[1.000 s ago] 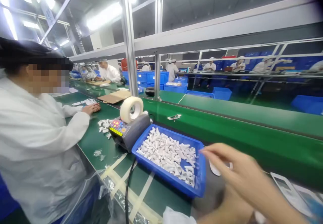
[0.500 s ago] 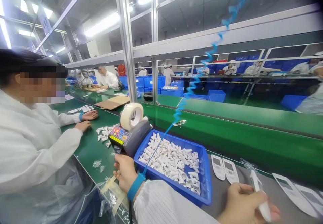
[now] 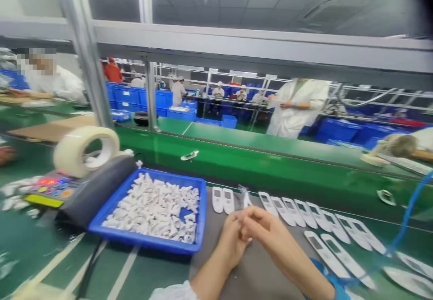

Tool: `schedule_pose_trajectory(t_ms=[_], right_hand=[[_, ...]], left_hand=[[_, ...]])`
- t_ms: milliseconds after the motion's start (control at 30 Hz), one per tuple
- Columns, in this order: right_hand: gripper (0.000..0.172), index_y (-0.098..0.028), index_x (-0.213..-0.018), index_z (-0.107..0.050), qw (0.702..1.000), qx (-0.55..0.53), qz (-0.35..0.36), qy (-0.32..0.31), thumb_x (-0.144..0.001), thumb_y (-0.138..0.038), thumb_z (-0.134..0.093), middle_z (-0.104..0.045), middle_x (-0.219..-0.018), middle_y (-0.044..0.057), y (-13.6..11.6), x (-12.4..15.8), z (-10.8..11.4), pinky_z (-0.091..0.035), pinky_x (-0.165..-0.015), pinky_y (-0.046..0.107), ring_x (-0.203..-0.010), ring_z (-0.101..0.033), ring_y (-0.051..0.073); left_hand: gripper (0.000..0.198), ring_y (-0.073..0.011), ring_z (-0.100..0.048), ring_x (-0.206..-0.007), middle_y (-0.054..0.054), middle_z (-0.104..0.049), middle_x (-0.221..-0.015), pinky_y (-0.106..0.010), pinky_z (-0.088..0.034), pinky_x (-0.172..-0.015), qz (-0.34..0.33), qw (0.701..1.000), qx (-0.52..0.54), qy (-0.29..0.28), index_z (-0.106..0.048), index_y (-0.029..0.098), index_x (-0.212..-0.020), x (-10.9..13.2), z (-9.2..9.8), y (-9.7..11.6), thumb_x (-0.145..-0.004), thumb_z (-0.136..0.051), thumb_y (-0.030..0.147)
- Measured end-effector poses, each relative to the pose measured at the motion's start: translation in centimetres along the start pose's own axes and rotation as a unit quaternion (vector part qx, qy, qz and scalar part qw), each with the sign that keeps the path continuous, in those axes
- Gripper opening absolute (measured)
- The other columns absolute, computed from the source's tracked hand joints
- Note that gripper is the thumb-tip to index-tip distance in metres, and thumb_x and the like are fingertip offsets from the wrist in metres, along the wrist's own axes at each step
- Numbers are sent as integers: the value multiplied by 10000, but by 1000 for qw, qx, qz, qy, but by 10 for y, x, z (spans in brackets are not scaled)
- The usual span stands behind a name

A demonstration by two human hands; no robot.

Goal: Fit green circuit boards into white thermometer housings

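My left hand [image 3: 230, 240] and my right hand [image 3: 265, 230] meet above the grey mat [image 3: 260, 273], fingers closed together. A slim white plastic housing [image 3: 247, 199] shows its tip above the fingers; most of it is hidden by my hands. Both seem to grip it. Behind it lies a bit of clear plastic film [image 3: 241, 189]. White housings with a rectangular window [image 3: 217, 200] lie left of my hands, and a row of several more [image 3: 297, 212] runs off to the right. A blue band [image 3: 326, 275] circles my right wrist.
Left of the mat stands a blue tray [image 3: 149, 244] of small white plastic parts [image 3: 152, 205]. Beside it are a dark machine [image 3: 98, 191] and a tape roll [image 3: 69, 151]. A green conveyor [image 3: 237, 160] runs behind; a blue cord [image 3: 407, 219] hangs at right. Co-workers sit beyond.
The view has swung right. My left hand has left the machine's side and joined my right hand, which held the white housing alone. The co-worker at left is now mostly out of view.
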State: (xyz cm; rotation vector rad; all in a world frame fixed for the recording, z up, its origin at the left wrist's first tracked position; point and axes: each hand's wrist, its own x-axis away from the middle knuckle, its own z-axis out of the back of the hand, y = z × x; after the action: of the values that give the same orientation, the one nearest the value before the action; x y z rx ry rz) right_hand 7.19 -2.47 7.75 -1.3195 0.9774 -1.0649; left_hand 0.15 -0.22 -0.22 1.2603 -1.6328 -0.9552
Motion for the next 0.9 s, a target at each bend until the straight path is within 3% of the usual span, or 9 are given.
schedule_pose_trajectory(t_ms=[100, 200, 333, 900], right_hand=[[221, -170, -635, -532, 992, -4, 22, 125, -671, -379, -592, -457, -550, -40, 31, -4, 49, -352, -539, 228, -529, -420, 102], [234, -167, -628, -525, 988, -34, 6, 154, -669, -384, -603, -403, -538, -50, 54, -5, 71, -335, -514, 223, -509, -374, 94], [209, -171, -664, -532, 985, -113, -3, 129, -701, -370, -583, -389, -555, -51, 61, -6, 70, -347, -545, 225, -518, -358, 89], [252, -158, -612, -546, 981, -139, -30, 132, -666, -396, -608, -395, -514, -57, 61, -5, 58, -329, -522, 218, -489, -345, 79]], left_hand=[[132, -150, -582, -783, -34, -581, -781, -290, -445, -747, 39, 992, 116, -33, -503, 157, -830, -6, 0, -1, -750, -490, 261], [143, -142, -567, -821, -36, -576, -846, -298, -423, -792, 82, 974, 203, -53, -511, 159, -829, -8, -1, 0, -718, -562, 236], [184, -118, -540, -770, -26, -583, -828, -280, -419, -760, 119, 963, 227, -81, -543, 169, -875, -4, -3, 1, -710, -589, 237], [176, -101, -521, -689, -4, -585, -781, -254, -388, -730, 117, 966, 193, -125, -576, 177, -847, -3, -6, 5, -692, -605, 255]])
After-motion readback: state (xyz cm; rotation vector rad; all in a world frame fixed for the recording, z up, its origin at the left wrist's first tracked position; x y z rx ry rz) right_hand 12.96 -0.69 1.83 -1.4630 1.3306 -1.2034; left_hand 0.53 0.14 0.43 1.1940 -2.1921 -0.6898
